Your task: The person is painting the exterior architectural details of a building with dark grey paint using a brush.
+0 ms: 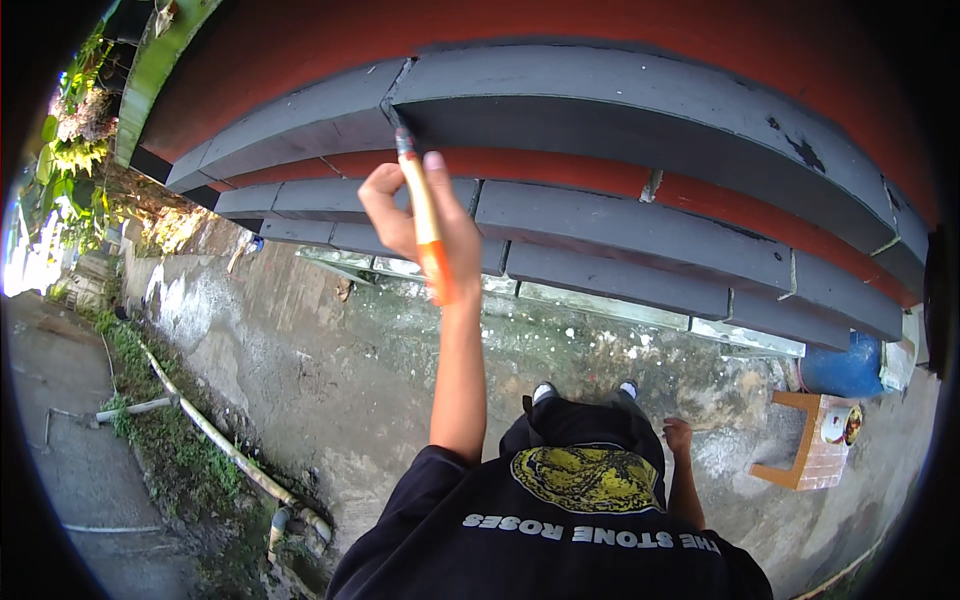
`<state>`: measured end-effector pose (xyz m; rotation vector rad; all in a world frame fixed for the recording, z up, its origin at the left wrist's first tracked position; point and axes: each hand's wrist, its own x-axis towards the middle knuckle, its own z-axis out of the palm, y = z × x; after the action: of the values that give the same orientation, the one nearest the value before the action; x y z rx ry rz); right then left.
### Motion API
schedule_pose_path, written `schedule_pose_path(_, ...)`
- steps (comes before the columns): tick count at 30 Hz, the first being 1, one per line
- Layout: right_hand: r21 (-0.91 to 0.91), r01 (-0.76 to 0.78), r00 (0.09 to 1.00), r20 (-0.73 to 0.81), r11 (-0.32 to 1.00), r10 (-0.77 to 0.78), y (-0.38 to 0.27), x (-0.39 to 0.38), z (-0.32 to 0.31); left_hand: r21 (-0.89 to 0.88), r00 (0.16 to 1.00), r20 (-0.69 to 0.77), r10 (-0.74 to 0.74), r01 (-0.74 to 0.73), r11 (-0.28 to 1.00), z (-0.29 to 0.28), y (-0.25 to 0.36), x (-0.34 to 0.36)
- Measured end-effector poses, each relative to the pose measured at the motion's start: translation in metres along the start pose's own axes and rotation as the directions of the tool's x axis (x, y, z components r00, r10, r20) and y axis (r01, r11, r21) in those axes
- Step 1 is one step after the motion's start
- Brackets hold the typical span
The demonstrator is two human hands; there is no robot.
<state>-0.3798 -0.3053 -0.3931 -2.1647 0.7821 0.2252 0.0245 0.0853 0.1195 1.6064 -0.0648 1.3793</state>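
My left hand (430, 230) is raised, fingers and thumb closed round a slim paintbrush (424, 215) with a yellow and orange handle. Its dark tip meets the upper grey ledge (560, 80) at the joint between two sections, near the shadowed underside. Lower down, my right hand (677, 435) hangs beside my body. Its fingers look loosely curled, and no object shows in them.
Stepped grey ledges (630, 230) run along a red wall (580, 165). On the concrete to the right stand a brown box-like stool (785, 475) bearing a round container (834, 428), and a blue drum (845, 368). A pale pipe (215, 435) and weeds lie at left.
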Motion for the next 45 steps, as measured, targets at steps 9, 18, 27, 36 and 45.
schedule_pose_path(9,0.245,-0.062,0.986,0.162,0.968,0.023,0.046,-0.025,0.002,-0.349,0.932,0.275,0.236,-0.132,0.928,0.073,0.152,-0.152)
schedule_pose_path(18,0.276,-0.036,0.986,-0.145,0.961,0.078,0.043,-0.017,-0.034,-0.459,0.105,0.887,0.449,0.312,0.832,0.053,0.227,-0.315)
schedule_pose_path(27,0.400,0.214,0.876,-0.483,0.891,0.006,-0.154,-0.113,-0.164,-0.361,-0.478,0.778,0.408,0.192,0.913,0.032,0.174,-0.410)
schedule_pose_path(36,0.426,-0.016,0.840,-0.484,0.904,0.243,-0.174,-0.179,-0.157,-0.609,-0.603,0.506,0.616,0.256,0.751,0.003,0.190,-0.479)
schedule_pose_path(45,0.469,-0.065,0.783,-0.524,0.881,0.336,-0.055,-0.207,-0.208,-0.686,-0.670,0.383,0.636,0.255,0.681,-0.009,0.294,-0.578)
